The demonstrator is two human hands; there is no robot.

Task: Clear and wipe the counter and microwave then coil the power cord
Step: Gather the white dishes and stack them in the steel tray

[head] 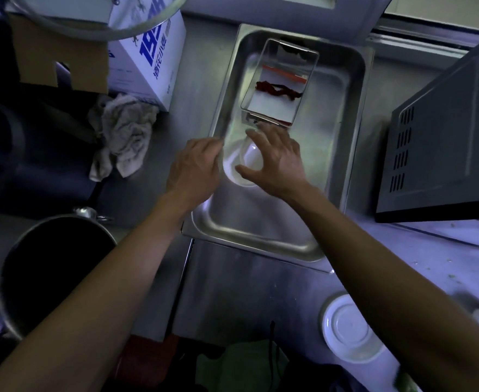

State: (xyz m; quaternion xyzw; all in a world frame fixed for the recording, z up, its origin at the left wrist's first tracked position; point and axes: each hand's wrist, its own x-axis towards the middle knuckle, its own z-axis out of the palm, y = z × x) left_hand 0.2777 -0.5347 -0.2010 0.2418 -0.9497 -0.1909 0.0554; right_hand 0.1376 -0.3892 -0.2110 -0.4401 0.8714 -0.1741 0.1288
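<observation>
Both hands reach into a shallow rectangular stainless-steel tray (343, 114) that sits on the steel counter (232, 292). The left hand (194, 168) grips the tray's left rim, its fingers curled over the edge so that their tips are hidden. The right hand (275, 162) has its fingers spread wide, thumb and fingertips set around the top of a small round white bowl (238, 165) that lies in the tray between the two hands; whether the fingertips actually press on the bowl or hover just above it cannot be told. Just beyond the right fingertips, farther along the tray, stands a clear rectangular plastic box (279, 83) holding dark red strips on white paper. To the left of the left hand's knuckles, a crumpled pale grey cloth (122, 134) lies on the counter, and beyond it a white cardboard carton with blue lettering (150, 58) stands beside an open brown cardboard flap (57, 52). Well to the right of the right hand sits the dark grey microwave (442, 154), its vented side panel facing the tray. Near the left forearm stands a large dark metal pot (54, 273). Beneath the right forearm, at the counter's near edge, a round white plate (348, 329) lies on the counter, with a thin dark cord (272, 346) hanging just left of it.
</observation>
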